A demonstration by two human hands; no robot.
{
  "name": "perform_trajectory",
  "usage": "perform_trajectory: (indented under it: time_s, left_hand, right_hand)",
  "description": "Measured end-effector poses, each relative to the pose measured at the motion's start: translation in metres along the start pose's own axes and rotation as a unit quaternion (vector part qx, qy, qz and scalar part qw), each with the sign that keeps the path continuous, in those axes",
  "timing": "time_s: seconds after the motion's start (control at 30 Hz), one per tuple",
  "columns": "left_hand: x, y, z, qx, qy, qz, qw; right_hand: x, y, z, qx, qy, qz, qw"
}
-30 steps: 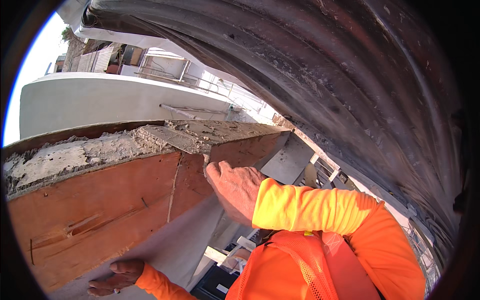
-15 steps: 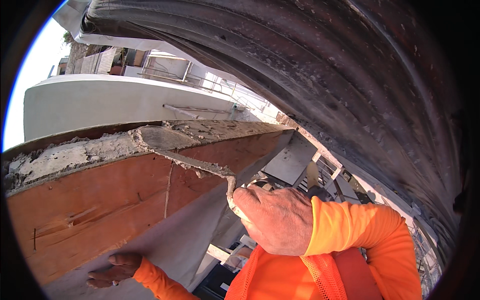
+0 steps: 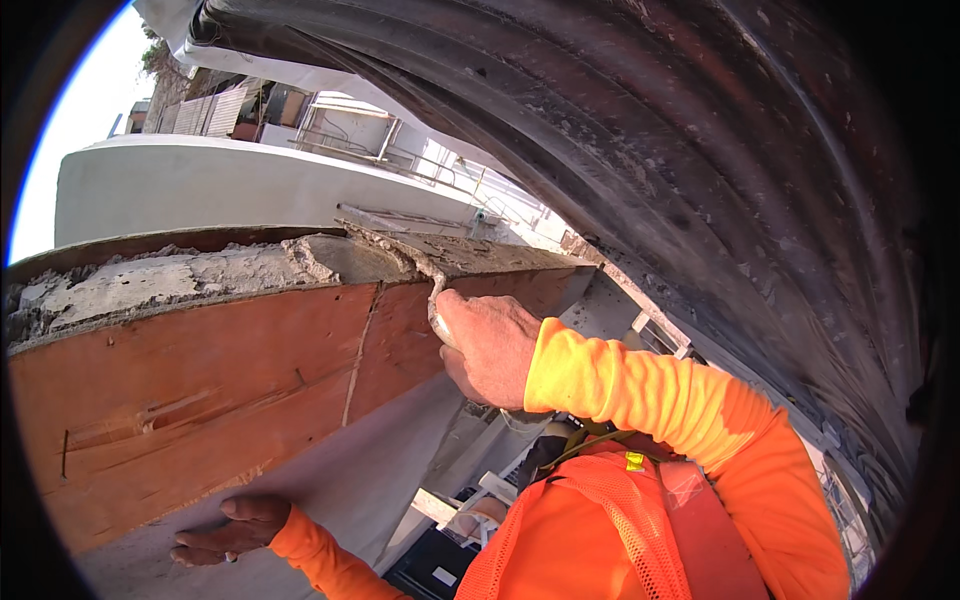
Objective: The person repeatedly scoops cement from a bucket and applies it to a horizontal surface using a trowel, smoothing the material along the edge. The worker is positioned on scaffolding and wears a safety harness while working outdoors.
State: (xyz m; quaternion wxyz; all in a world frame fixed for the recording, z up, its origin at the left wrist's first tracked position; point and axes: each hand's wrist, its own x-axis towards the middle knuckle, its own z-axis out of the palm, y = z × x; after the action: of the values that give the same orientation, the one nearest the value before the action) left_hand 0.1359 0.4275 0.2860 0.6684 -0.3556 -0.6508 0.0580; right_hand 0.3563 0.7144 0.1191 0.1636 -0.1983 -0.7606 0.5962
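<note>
My right hand [image 3: 492,350] is closed round the handle of a mortar-caked trowel [image 3: 425,264]. The blade stands tilted nearly edge-on at the top of a narrow ledge, its tip pointing to the far left. Beside it a smooth grey patch of wet mortar [image 3: 350,258] lies on the ledge, with a ragged ridge of mortar at its left end. An orange-brown wooden board [image 3: 220,370] runs along the near face of the ledge. Below the board my left hand [image 3: 235,530], a ring on one finger, has its fingers stretched out and holds nothing.
A large dark ribbed sheet [image 3: 640,140] hangs overhead and to the right. Rough, dry mortar [image 3: 150,290] covers the ledge's left stretch. Beyond stands a pale plastered wall [image 3: 240,190]. Nails stick out of the board. White timber pieces [image 3: 435,507] and a dark box [image 3: 430,565] lie below.
My right hand has moved up and left with the trowel. Its blade has turned from lying flat on the mortar to nearly edge-on, baring the smooth patch. My left hand has barely moved.
</note>
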Motion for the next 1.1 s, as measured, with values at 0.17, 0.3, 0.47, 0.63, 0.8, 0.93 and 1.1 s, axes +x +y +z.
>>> perform_trajectory:
  time_s: [0.17, 0.3, 0.47, 0.63, 0.8, 0.93, 1.1]
  left_hand:
    - [0.000, -0.001, 0.002, -0.011, 0.004, -0.003, 1.000]
    - [0.000, -0.001, 0.001, -0.009, 0.009, 0.003, 1.000]
    - [0.000, -0.003, 0.002, 0.000, 0.021, 0.015, 1.000]
    - [0.000, 0.000, 0.003, 0.002, 0.024, -0.002, 1.000]
    - [0.001, -0.002, 0.003, -0.011, 0.024, 0.017, 1.000]
    - [-0.003, -0.006, 0.003, -0.042, 0.012, -0.003, 0.999]
    - [-0.007, -0.009, 0.000, -0.018, 0.000, -0.001, 1.000]
  right_hand:
    - [0.002, -0.046, -0.022, -0.045, -0.060, -0.016, 0.997]
    - [-0.002, -0.079, -0.023, -0.160, -0.066, -0.013, 0.985]
    - [-0.021, -0.095, -0.016, -0.201, -0.059, -0.011, 0.978]
    - [-0.069, -0.082, -0.029, -0.175, -0.028, -0.049, 0.983]
    - [-0.125, -0.040, -0.048, 0.004, -0.029, -0.067, 0.997]
    - [-0.129, 0.036, -0.036, 0.120, 0.009, 0.073, 0.990]
    - [-0.097, 0.123, -0.002, 0.045, 0.094, 0.134, 0.986]
